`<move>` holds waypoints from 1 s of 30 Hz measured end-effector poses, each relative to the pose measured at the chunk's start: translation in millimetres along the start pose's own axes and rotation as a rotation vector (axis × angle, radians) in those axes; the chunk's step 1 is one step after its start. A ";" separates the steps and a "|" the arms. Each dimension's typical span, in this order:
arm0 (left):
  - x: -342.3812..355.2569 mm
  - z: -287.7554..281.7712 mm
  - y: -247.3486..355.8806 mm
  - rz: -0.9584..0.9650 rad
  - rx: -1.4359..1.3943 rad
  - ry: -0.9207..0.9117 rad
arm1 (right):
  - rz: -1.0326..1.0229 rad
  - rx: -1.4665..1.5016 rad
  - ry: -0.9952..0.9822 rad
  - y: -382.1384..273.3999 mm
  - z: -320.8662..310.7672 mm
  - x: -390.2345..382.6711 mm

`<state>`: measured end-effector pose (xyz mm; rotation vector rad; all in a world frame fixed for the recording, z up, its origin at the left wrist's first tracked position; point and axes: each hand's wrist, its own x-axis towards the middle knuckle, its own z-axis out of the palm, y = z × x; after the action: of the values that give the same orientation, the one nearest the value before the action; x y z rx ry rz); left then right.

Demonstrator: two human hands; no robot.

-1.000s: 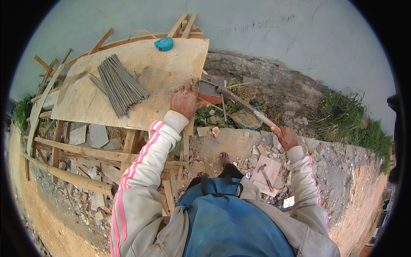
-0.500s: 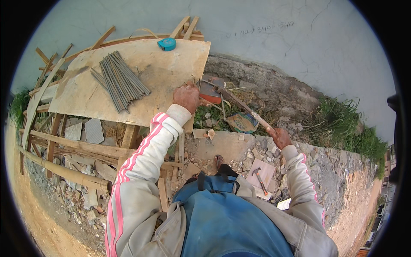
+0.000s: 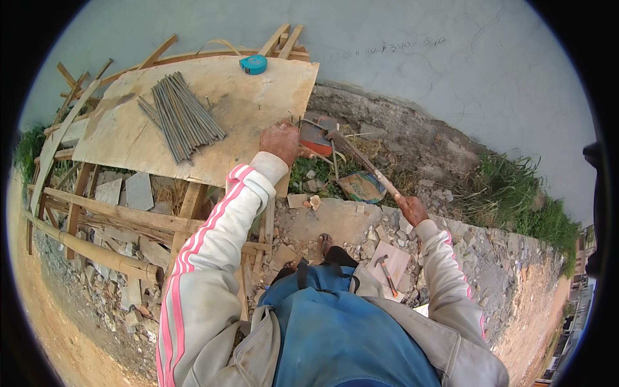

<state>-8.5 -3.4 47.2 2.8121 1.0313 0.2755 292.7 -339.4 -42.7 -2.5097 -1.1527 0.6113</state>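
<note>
Through my right grip (image 3: pixel 412 210) I have the near end of a long bar (image 3: pixel 372 169), fingers wrapped around it. The bar slants up and away to the left, its far end just beside my left grip (image 3: pixel 280 141). That left grip is bunched at the right edge of the plywood surface (image 3: pixel 122 138); its underside is hidden, so I cannot tell whether it closes on anything.

I judge the bar stiff, fairly heavy and hard to break. Its brown, worn length looks rough enough not to slip, and the end where my right grip sits seems the best place to hold it, giving the most leverage.

Left of my left grip lies a fanned bundle of rods (image 3: pixel 187 119), slim, straight, dull grey metal; I expect them to be stiff singly and weighty together, and apt to roll if taken off-centre. Beyond that grip, near the surface's far edge, sits a rounded teal tape measure (image 3: pixel 253 64). The plywood is thin, flat and stained. Below my right grip, a hammer (image 3: pixel 387 276) with an orange-and-black handle rests on a smooth pale tile (image 3: pixel 398 259) amid jagged grey rubble (image 3: pixel 474 258).
</note>
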 end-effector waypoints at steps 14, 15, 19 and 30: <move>0.2 1.3 8.0 -0.016 0.084 -0.068 | -0.055 -0.423 0.278 -75.0 -51.2 -69.1; -0.3 2.3 6.9 -0.012 0.071 -0.068 | -0.083 -0.459 0.311 -79.6 -58.3 -67.5; -7.3 4.6 2.7 -0.015 0.078 0.009 | -0.095 -0.419 0.233 -80.7 -70.1 -62.2; -3.3 -1.4 8.6 -0.097 0.104 -0.112 | -0.225 -0.086 -0.082 7.2 -98.3 -62.4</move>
<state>-5.9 -12.0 49.8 2.8194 1.1839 0.0552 309.9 -402.0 54.2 -2.3963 -1.4956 0.6207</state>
